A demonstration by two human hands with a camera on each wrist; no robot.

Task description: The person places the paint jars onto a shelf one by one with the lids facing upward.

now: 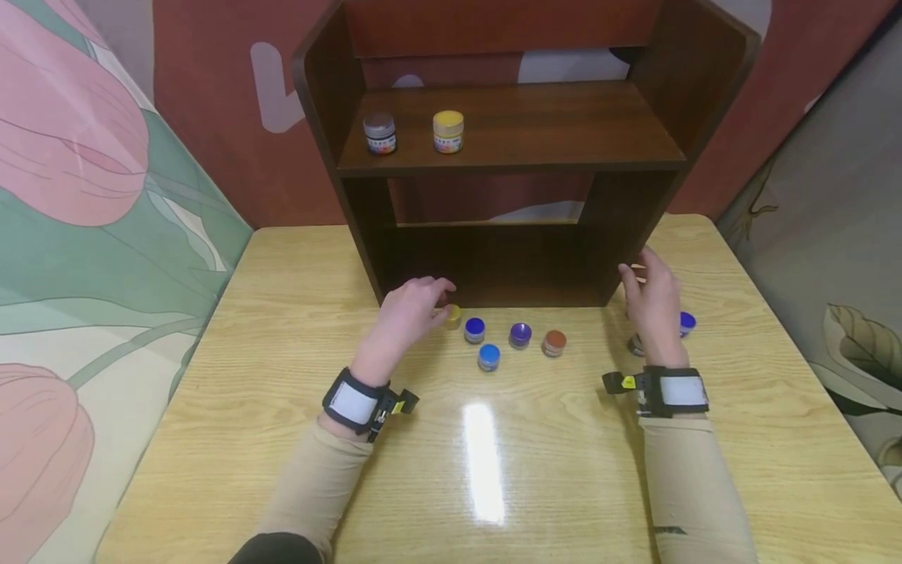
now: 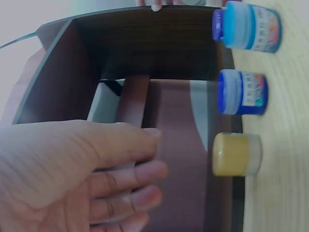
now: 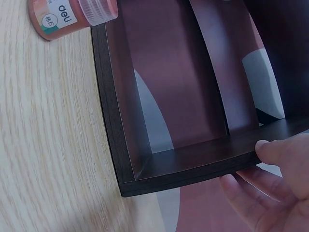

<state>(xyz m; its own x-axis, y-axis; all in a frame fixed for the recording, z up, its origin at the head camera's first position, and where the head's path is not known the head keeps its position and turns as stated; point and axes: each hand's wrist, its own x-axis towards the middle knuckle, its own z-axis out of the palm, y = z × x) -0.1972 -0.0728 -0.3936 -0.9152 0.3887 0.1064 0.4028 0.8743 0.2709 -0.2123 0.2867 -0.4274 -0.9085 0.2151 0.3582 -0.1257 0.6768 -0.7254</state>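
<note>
Head view: left hand [image 1: 412, 309] extends forward, palm down, fingers relaxed above the yellow jar [image 1: 453, 316] at the shelf [image 1: 493, 157] base, grasping nothing. Right hand [image 1: 651, 301] stands edge-up beside the shelf's right wall. Left wrist view: fingers [image 2: 140, 169] loosely extended, jar just beside them. Right wrist view: fingertips [image 3: 270, 152] touch the shelf edge, uncurled.

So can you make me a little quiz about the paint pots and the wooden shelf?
1. How many pots stand on the upper board of the wooden shelf?
2. True or false: the left hand is nearest the yellow pot on the table.
3. What colour is the lid of the pot beside the purple pot, on the side towards the right hand?

Key
1. Two: the grey pot and the yellow-lidded pot.
2. True.
3. Orange-brown, the orange pot.
</note>
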